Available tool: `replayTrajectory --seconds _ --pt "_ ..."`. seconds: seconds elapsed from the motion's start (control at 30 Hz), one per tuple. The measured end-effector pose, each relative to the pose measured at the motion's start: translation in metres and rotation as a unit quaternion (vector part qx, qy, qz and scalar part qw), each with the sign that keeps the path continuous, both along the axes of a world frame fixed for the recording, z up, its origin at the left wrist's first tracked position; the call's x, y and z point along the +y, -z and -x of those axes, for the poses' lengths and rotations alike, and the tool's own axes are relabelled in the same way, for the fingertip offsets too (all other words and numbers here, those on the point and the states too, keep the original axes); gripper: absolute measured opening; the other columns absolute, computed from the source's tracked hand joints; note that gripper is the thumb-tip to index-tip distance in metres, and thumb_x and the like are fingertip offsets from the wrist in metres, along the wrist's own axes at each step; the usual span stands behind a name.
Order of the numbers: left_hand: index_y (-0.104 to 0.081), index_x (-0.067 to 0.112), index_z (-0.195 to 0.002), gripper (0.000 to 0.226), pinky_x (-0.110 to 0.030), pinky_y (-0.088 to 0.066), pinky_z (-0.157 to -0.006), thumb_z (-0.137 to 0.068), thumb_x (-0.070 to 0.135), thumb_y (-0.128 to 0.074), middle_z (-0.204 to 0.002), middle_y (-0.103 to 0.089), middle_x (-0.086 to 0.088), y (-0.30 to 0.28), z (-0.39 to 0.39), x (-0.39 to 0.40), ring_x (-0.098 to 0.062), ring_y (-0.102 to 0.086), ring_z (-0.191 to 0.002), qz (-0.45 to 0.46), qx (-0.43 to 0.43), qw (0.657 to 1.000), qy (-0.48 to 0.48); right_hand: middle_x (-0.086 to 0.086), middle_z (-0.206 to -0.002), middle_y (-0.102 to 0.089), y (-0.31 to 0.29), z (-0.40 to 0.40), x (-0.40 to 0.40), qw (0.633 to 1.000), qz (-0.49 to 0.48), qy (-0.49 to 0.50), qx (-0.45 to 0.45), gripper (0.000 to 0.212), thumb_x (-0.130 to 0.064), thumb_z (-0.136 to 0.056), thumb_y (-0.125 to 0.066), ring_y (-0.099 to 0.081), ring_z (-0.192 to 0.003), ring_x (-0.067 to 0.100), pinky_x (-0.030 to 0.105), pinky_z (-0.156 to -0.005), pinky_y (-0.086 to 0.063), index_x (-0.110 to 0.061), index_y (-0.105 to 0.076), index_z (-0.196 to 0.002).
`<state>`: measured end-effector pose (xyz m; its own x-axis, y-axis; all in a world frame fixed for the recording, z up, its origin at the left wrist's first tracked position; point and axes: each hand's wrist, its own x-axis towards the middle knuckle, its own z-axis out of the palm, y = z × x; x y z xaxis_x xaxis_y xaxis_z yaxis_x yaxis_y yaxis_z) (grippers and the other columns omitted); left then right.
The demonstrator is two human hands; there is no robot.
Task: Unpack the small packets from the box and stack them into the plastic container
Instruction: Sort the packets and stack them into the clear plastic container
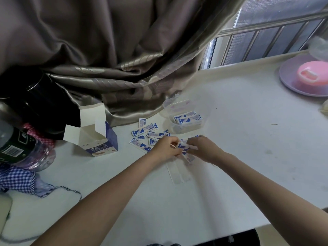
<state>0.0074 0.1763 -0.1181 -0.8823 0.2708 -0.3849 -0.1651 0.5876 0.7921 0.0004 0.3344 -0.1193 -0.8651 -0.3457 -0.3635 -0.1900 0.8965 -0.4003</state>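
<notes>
Both hands, left hand (166, 148) and right hand (204, 150), pinch a bunch of plaster packets (184, 150) just short of the clear plastic container (177, 128) lying beyond the right hand.

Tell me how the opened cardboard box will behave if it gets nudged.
The cardboard box probably slides or tips easily: it stands upright with flaps open, and packets lie scattered beside it, so it is likely nearly empty. Its thin walls look likely to dent under a firm squeeze.
</notes>
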Motion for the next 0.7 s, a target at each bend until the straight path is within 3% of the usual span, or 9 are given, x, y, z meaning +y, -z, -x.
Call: replayTrajectory --seconds 0.03,0.07,0.13,0.2,0.27,0.43,0.53,0.7 --pt "-0.06 0.019 -0.086 0.011 -0.025 -0.043 -0.067 -0.084 0.008 -0.06 -0.08 -0.065 -0.001 -0.001 -0.001 0.0 -0.015 -0.057 -0.072 0.048 0.015 0.997 0.052 0.011 -0.106 -0.062 0.001 -0.001 0.0 1.0 -0.016 -0.01 0.015 0.014 -0.019 -0.091 -0.05 -0.05 -0.098 0.025 0.031 -0.073 -0.04 -0.009 -0.059 -0.095" --pt "-0.059 0.019 -0.106 0.024 -0.026 -0.045 -0.074 -0.083 0.009 -0.059 -0.102 -0.066 -0.004 0.001 -0.001 -0.002 -0.017 -0.056 -0.084 0.126 0.041 0.982 0.136 0.011 -0.108 -0.061 0.004 -0.003 0.002 0.999 -0.033 -0.017 0.036 0.015 -0.015 -0.091 -0.047 -0.05 -0.099 0.025 0.031 -0.071 -0.039 -0.008 -0.059 -0.096" --pt "-0.042 0.022 -0.134 0.056 -0.032 -0.041 -0.094 -0.081 0.013 -0.059 -0.141 -0.043 0.003 0.009 -0.002 -0.008 -0.021 -0.043 -0.115 0.283 0.103 0.897 0.324 0.01 -0.116 -0.054 0.008 -0.008 0.009 0.994 -0.08 -0.045 0.055 0.02 -0.013 -0.093 -0.045 -0.048 -0.108 0.025 0.035 -0.077 -0.043 -0.008 -0.056 -0.109" --pt "-0.034 0.025 -0.138 0.064 -0.036 -0.035 -0.098 -0.08 0.016 -0.059 -0.15 -0.026 0.01 0.013 -0.007 -0.011 -0.023 -0.032 -0.124 0.35 0.17 0.819 0.421 0.01 -0.12 -0.048 0.013 -0.015 0.015 0.986 -0.131 -0.085 0.056 0.023 -0.011 -0.094 -0.043 -0.047 -0.112 0.027 0.035 -0.079 -0.044 -0.007 -0.051 -0.116" --pt "-0.034 0.025 -0.137 0.063 -0.036 -0.033 -0.097 -0.081 0.018 -0.06 -0.148 -0.027 0.01 0.015 -0.008 -0.011 -0.024 -0.031 -0.124 0.368 0.211 0.788 0.446 0.01 -0.119 -0.048 0.018 -0.02 0.016 0.984 -0.143 -0.092 0.054 0.023 -0.011 -0.094 -0.042 -0.05 -0.111 0.027 0.034 -0.076 -0.041 -0.006 -0.049 -0.114" --pt "-0.042 0.021 -0.127 0.052 -0.034 -0.034 -0.091 -0.08 0.021 -0.065 -0.13 -0.041 0.001 0.013 -0.006 -0.007 -0.023 -0.035 -0.118 0.368 0.217 0.794 0.432 0.012 -0.116 -0.057 0.019 -0.02 0.014 0.995 -0.097 -0.03 0.001 0.02 -0.016 -0.093 -0.043 -0.056 -0.105 0.029 0.035 -0.079 -0.042 -0.004 -0.052 -0.106" --pt "-0.047 0.018 -0.116 0.043 -0.032 -0.035 -0.087 -0.078 0.019 -0.066 -0.124 -0.044 0.001 0.016 -0.005 -0.006 -0.023 -0.037 -0.115 0.363 0.2 0.807 0.42 0.016 -0.114 -0.06 0.021 -0.016 0.015 0.996 -0.084 0.005 -0.022 0.019 -0.015 -0.092 -0.044 -0.058 -0.102 0.032 0.031 -0.071 -0.039 -0.004 -0.053 -0.105" --pt "-0.056 0.016 -0.107 0.029 -0.032 -0.032 -0.089 -0.08 0.023 -0.064 -0.117 -0.049 0.001 0.015 -0.003 -0.004 -0.021 -0.037 -0.115 0.387 0.184 0.791 0.437 0.017 -0.116 -0.061 0.022 -0.017 0.016 0.996 -0.072 0.022 -0.05 0.021 -0.014 -0.091 -0.045 -0.058 -0.103 0.031 0.027 -0.07 -0.037 -0.003 -0.055 -0.106"
